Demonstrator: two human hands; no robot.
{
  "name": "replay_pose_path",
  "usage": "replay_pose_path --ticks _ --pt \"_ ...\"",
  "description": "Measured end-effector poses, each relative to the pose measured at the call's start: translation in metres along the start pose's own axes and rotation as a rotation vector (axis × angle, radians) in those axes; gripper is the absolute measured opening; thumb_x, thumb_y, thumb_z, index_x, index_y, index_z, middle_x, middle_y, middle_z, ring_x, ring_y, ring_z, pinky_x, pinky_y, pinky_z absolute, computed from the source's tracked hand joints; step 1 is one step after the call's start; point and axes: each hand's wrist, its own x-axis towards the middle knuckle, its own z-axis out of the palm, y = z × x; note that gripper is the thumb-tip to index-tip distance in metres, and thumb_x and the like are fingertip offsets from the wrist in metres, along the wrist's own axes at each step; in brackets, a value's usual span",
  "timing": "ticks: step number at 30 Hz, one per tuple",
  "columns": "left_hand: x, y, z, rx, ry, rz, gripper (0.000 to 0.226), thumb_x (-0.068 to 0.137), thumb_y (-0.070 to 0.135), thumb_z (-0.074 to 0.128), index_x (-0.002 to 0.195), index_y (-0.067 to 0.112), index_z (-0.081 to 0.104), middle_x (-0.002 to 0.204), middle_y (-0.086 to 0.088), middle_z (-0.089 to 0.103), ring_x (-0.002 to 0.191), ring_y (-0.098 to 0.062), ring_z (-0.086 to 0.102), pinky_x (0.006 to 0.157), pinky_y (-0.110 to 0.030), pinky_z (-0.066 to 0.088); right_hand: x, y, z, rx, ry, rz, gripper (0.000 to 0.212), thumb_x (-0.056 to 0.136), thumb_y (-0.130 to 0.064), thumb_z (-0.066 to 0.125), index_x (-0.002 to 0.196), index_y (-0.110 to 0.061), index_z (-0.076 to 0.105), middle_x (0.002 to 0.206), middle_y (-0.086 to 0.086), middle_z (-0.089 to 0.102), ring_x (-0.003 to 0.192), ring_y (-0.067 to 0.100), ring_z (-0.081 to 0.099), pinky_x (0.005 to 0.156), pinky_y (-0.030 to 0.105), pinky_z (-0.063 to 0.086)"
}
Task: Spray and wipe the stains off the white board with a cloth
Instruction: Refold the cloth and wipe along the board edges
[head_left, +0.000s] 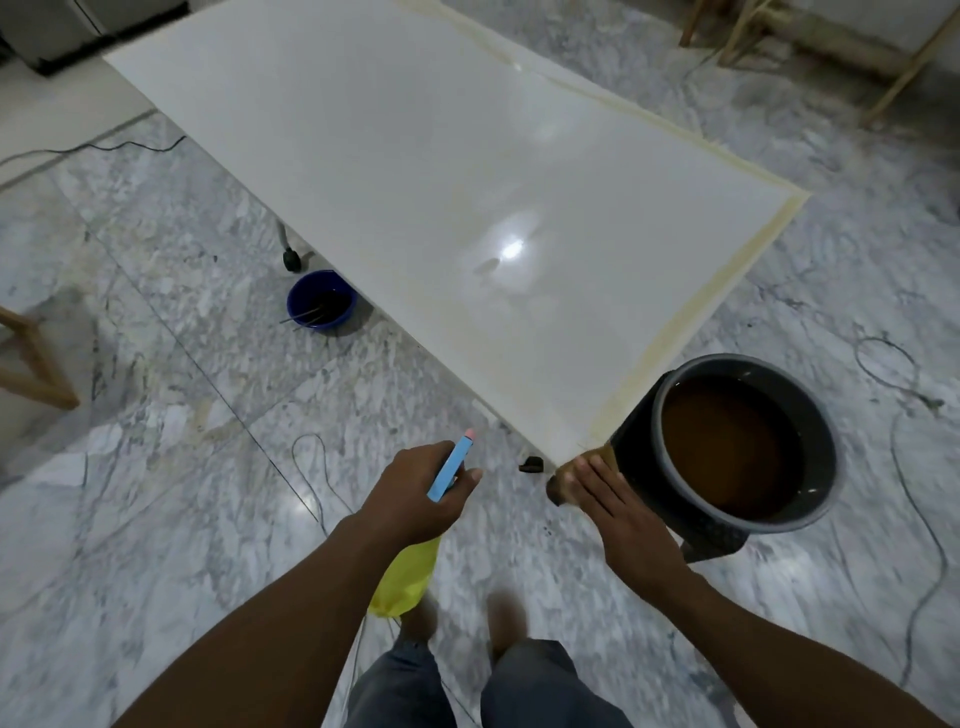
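Note:
A large glossy white board (415, 171) lies flat, raised above the marble floor, with yellowish stained strips along its right and near edges. My left hand (415, 493) grips a spray bottle (410, 577) with a yellow body and a blue trigger head, held off the board's near corner. My right hand (608, 499) lies flat, fingers straight, pressing a brownish cloth (563, 480) against the board's nearest corner.
A dark grey bucket (821, 441) of brown water stands right of the near corner, close to my right hand. A blue bowl (320, 300) sits on the floor under the board's left edge beside a caster wheel (292, 259). Cables trail over the floor. Wooden frames stand far right and left.

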Motion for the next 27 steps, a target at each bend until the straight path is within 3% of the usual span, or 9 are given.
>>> replay_pose_path --ticks 2,3,6,8,10,13,17,21,27 --pt "-0.002 -0.003 -0.003 0.019 -0.006 -0.009 0.033 0.100 0.036 0.069 0.079 0.014 0.058 0.069 -0.007 0.062 0.060 -0.020 0.056 0.063 -0.040 0.050 -0.013 -0.005 -0.007 0.064 -0.034 0.099 0.095 0.062 0.025 0.062 0.148 -0.013 0.045 0.158 0.009 0.038 0.132 0.031 0.054 0.068 0.014 0.045" --pt "-0.002 -0.004 -0.006 0.017 -0.003 -0.012 0.033 0.100 0.036 0.069 0.078 0.016 0.056 0.068 -0.005 0.060 0.059 -0.018 0.054 0.062 -0.040 0.050 -0.017 -0.009 -0.010 0.106 -0.015 0.126 0.088 0.068 0.021 0.065 0.147 -0.014 0.047 0.153 0.010 0.046 0.118 0.030 0.064 0.065 0.015 0.046" --pt "0.001 -0.008 -0.018 0.004 0.015 -0.018 0.033 0.101 0.036 0.069 0.077 0.019 0.054 0.066 0.003 0.056 0.058 -0.014 0.051 0.060 -0.033 0.045 -0.004 -0.038 -0.034 0.441 0.168 0.340 0.053 0.095 -0.005 0.058 0.146 -0.017 0.048 0.138 0.001 0.058 0.111 0.018 0.063 0.088 0.033 0.056" --pt "0.003 -0.010 -0.029 -0.014 0.034 -0.018 0.034 0.101 0.035 0.069 0.075 0.021 0.052 0.065 0.005 0.055 0.057 -0.014 0.051 0.058 -0.029 0.042 0.028 -0.061 -0.061 0.858 0.171 0.728 0.039 0.101 -0.021 0.052 0.140 -0.024 0.054 0.124 -0.005 0.063 0.107 0.017 0.062 0.089 0.040 0.055" --pt "0.007 -0.013 -0.041 -0.043 0.045 -0.022 0.034 0.101 0.035 0.069 0.075 0.020 0.053 0.065 0.003 0.057 0.058 -0.018 0.056 0.058 -0.032 0.044 0.070 -0.078 -0.084 1.599 0.060 1.025 0.034 0.103 -0.031 0.046 0.132 -0.016 0.059 0.107 0.005 0.073 0.094 0.026 0.068 0.082 0.043 0.056" --pt "0.013 -0.019 -0.067 -0.058 0.060 -0.012 0.033 0.101 0.037 0.068 0.078 0.018 0.054 0.065 0.004 0.057 0.059 -0.017 0.057 0.058 -0.029 0.043 0.127 -0.100 -0.109 2.236 -0.072 1.040 0.050 0.091 -0.037 0.050 0.123 -0.001 0.066 0.108 0.019 0.074 0.091 0.036 0.073 0.086 0.048 0.058" --pt "0.022 -0.041 -0.120 -0.079 0.063 -0.015 0.033 0.101 0.040 0.068 0.082 0.015 0.057 0.074 -0.007 0.067 0.066 -0.025 0.067 0.063 -0.041 0.052 0.200 -0.144 -0.126 2.348 -0.150 0.859 0.070 0.064 -0.033 0.080 0.127 -0.004 0.066 0.124 0.022 0.068 0.107 0.040 0.069 0.094 0.056 0.053" --pt "0.035 -0.075 -0.187 -0.046 0.064 -0.019 0.028 0.100 0.038 0.068 0.083 0.016 0.060 0.078 -0.005 0.068 0.071 -0.026 0.064 0.071 -0.048 0.053 0.279 -0.203 -0.127 2.338 -0.257 0.753 0.060 0.087 -0.044 0.049 0.137 -0.013 0.059 0.139 0.017 0.060 0.122 0.039 0.061 0.098 0.068 0.045" --pt "0.055 -0.118 -0.257 0.040 -0.024 -0.024 0.026 0.099 0.040 0.069 0.080 0.037 0.052 0.072 0.013 0.055 0.064 -0.010 0.053 0.065 -0.034 0.045 0.362 -0.269 -0.131 2.240 -0.382 0.783 0.058 0.092 -0.047 0.050 0.128 -0.005 0.065 0.126 0.019 0.068 0.103 0.037 0.070 0.093 0.055 0.051"
